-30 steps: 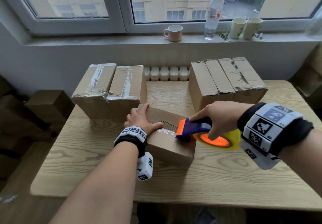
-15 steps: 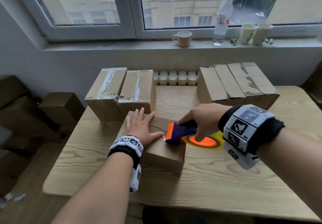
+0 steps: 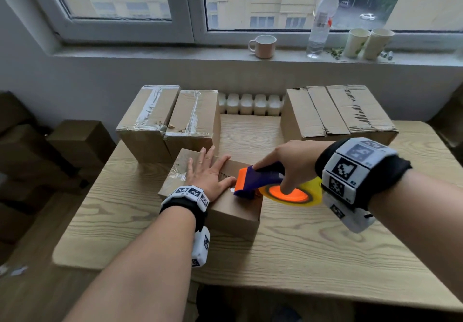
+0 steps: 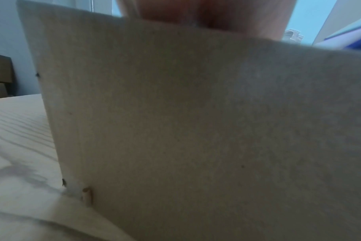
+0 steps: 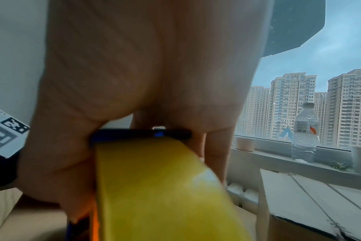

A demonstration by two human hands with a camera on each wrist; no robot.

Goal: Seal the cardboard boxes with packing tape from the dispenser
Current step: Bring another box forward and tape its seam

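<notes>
A small cardboard box (image 3: 233,211) lies in the middle of the wooden table (image 3: 313,254); its near side fills the left wrist view (image 4: 196,130). My left hand (image 3: 209,175) lies flat on its top with fingers spread, thumb toward the dispenser. My right hand (image 3: 290,161) grips the tape dispenser (image 3: 260,180), purple with an orange blade end and a yellow tape roll (image 3: 293,196). The blade end sits on the box's right top edge, next to my left thumb. In the right wrist view my fingers wrap the dispenser (image 5: 142,135) above the yellow roll (image 5: 155,187).
Two taped boxes (image 3: 170,118) stand at the table's back left, two untaped boxes (image 3: 335,113) at the back right. A radiator (image 3: 250,103) shows between them. A mug (image 3: 263,46), water bottle (image 3: 322,21) and paper cups (image 3: 365,43) stand on the sill. More boxes (image 3: 77,141) lie left of the table.
The dispenser's blade end has stayed at the box's right top edge while my left hand shifted flatter across the lid. The head camera has moved slightly.
</notes>
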